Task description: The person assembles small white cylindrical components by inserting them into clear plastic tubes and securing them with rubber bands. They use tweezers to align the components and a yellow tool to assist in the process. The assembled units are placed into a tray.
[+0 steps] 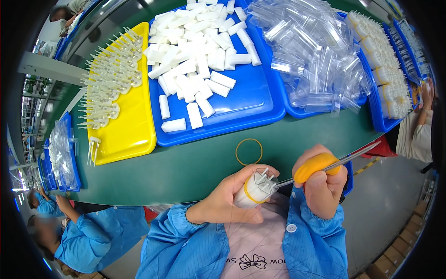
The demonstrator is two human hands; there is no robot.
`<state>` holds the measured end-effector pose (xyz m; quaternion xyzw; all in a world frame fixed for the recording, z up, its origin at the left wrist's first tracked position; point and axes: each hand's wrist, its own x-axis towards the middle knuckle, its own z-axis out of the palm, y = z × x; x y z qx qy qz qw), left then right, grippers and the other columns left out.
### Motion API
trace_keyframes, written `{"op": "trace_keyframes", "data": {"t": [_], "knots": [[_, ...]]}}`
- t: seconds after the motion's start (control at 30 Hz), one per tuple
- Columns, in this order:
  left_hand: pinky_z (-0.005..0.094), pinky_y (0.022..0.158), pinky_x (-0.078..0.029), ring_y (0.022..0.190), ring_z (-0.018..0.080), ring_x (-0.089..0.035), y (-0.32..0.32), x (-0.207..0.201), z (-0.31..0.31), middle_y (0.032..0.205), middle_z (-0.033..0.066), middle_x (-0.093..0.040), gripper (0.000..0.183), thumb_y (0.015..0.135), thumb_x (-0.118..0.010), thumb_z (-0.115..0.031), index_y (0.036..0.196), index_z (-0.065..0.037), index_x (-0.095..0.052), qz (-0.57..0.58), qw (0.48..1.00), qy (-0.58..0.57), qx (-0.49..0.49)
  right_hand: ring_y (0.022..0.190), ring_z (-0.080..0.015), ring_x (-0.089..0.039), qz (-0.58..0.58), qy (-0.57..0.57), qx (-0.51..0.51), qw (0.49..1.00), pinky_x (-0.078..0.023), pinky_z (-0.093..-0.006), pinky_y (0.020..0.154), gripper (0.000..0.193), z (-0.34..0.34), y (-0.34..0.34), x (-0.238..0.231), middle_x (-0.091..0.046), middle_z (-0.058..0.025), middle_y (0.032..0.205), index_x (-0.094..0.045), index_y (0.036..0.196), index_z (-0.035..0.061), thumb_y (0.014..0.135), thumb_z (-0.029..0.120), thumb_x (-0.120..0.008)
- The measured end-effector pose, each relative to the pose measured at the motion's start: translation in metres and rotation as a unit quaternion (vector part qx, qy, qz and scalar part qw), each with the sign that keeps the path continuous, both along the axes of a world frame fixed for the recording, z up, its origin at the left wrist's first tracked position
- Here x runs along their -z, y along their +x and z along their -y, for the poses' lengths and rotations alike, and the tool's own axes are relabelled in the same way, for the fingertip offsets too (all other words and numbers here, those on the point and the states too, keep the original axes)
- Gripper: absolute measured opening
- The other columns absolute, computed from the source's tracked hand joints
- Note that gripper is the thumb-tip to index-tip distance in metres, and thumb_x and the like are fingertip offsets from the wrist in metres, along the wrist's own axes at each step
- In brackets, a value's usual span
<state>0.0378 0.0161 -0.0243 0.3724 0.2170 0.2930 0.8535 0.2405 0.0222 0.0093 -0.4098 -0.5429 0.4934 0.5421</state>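
Observation:
My left hand (228,200) is closed around a short white bundle (255,191) with a yellow rubber band about it. Thin white rods stick out of the bundle's upper end, inside what looks like a clear wrap. Between the fingers of my right hand (321,183) is a long metal pair of tweezers (355,155) with an orange sleeve (312,168) around its middle. The tweezers' tip reaches the rod end of the bundle. A loose yellow rubber band (249,152) lies on the green table (195,160) just beyond my left hand.
Across the table stand a yellow tray (127,135) of white pronged parts, a blue tray (251,100) of white blocks, another blue tray (297,110) of clear plastic sleeves, and a tray of banded white bundles (388,79). A person in blue (100,232) sits at left; another sleeve (416,135) shows at right.

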Motion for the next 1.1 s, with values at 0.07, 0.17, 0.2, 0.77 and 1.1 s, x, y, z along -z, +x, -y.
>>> {"op": "trace_keyframes", "data": {"t": [0.07,0.17,0.2,0.77,1.1], "knots": [[0.0259,0.088,-0.042,0.100,0.0106,-0.051,0.002,-0.005,-0.001,0.115,0.0046,-0.050,0.068,0.077,-0.076,-0.018,0.132,-0.001,-0.039,-0.047,0.999,-0.001,-0.002,0.059,-0.0105,-0.052,-0.014,-0.013,-0.003,1.000,-0.040,-0.0226,0.051,0.016,0.000,0.002,0.001,-0.059,-0.0111,0.079,-0.061,0.082,-0.0049,0.088,0.009,-0.054],[0.0249,0.089,-0.042,0.102,0.0101,-0.050,0.003,-0.005,-0.001,0.116,0.0046,-0.049,0.067,0.076,-0.076,-0.013,0.131,-0.002,-0.039,-0.069,0.998,0.002,-0.010,0.058,-0.0085,-0.052,-0.006,-0.047,-0.016,0.999,-0.040,-0.0209,0.051,0.016,-0.003,0.001,0.000,-0.059,-0.0096,0.078,-0.061,0.084,-0.0045,0.090,0.007,-0.052],[0.0249,0.089,-0.041,0.103,0.0101,-0.049,0.004,-0.005,-0.001,0.117,0.0045,-0.049,0.067,0.076,-0.076,-0.013,0.131,-0.002,-0.040,-0.079,0.997,0.005,-0.009,0.058,-0.0078,-0.051,-0.011,-0.058,-0.016,0.998,-0.039,-0.0205,0.050,0.016,-0.004,0.001,0.000,-0.059,-0.0087,0.078,-0.061,0.084,-0.0043,0.090,0.008,-0.052],[0.0247,0.087,-0.043,0.101,0.0096,-0.051,0.003,-0.014,0.010,0.114,0.0042,-0.051,0.063,0.076,-0.074,-0.006,0.129,-0.002,-0.040,-0.152,0.982,0.024,-0.105,0.058,-0.0216,-0.057,0.180,0.074,-0.046,0.980,-0.044,-0.0283,0.051,0.011,-0.013,-0.008,-0.009,-0.060,-0.0129,0.075,-0.067,0.084,0.0005,0.083,0.010,-0.063],[0.0254,0.074,-0.044,0.083,0.0127,-0.054,-0.002,-0.023,0.004,0.098,0.0060,-0.053,0.063,0.079,-0.072,-0.030,0.127,-0.002,-0.041,0.003,0.992,-0.094,-0.079,0.061,-0.0209,-0.057,-0.038,-0.045,0.040,0.997,-0.044,-0.0276,0.053,0.010,-0.010,-0.001,-0.017,-0.060,-0.0146,0.083,-0.067,0.086,-0.0010,0.080,0.007,-0.064]]}}
